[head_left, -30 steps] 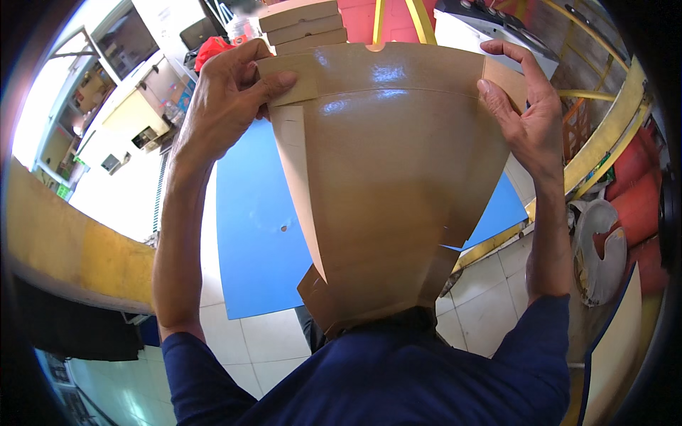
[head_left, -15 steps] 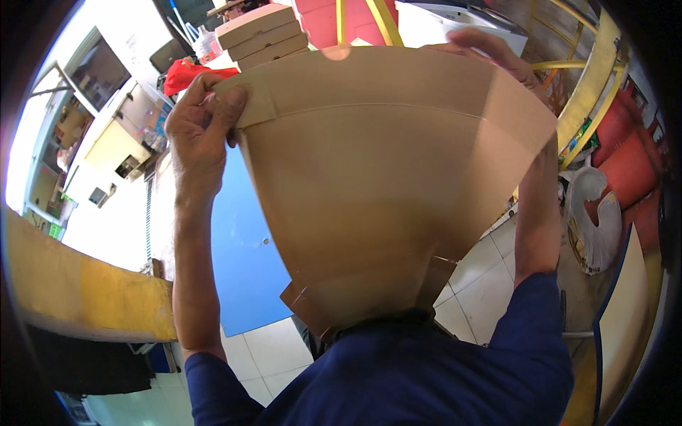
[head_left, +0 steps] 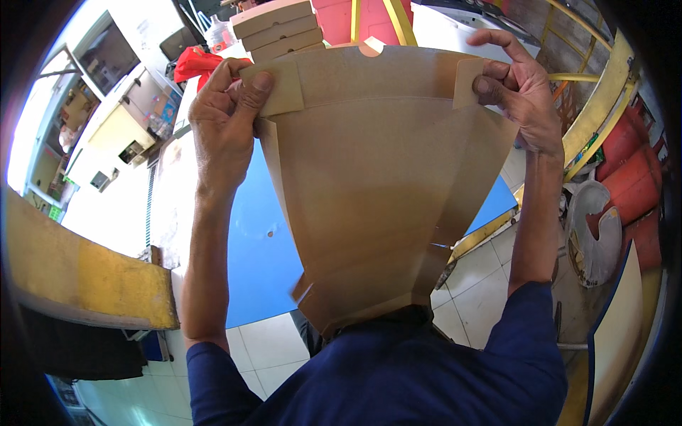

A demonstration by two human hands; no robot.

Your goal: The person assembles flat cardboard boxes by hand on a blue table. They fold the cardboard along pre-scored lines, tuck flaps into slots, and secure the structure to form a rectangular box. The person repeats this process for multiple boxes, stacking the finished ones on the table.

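A brown cardboard box blank, partly folded, is held up in front of me, its near end close to my chest. My left hand pinches the far left corner flap, thumb on the inner face. At the far right corner my right hand grips the other flap between thumb and fingers, with the index finger raised. Both corner flaps are turned inward along the far edge, which has a small half-round notch. The right side panel stands partly bent up.
Below the cardboard lies a blue tabletop. Stacked brown cardboard boxes stand beyond, beside a red bag. A curved yellow metal frame and red plastic chairs are on the right. A yellow beam is at left.
My right hand has come round the right corner and folded its flap inward, thumb now in sight. The right side panel has bent up, and the view has shifted slightly.
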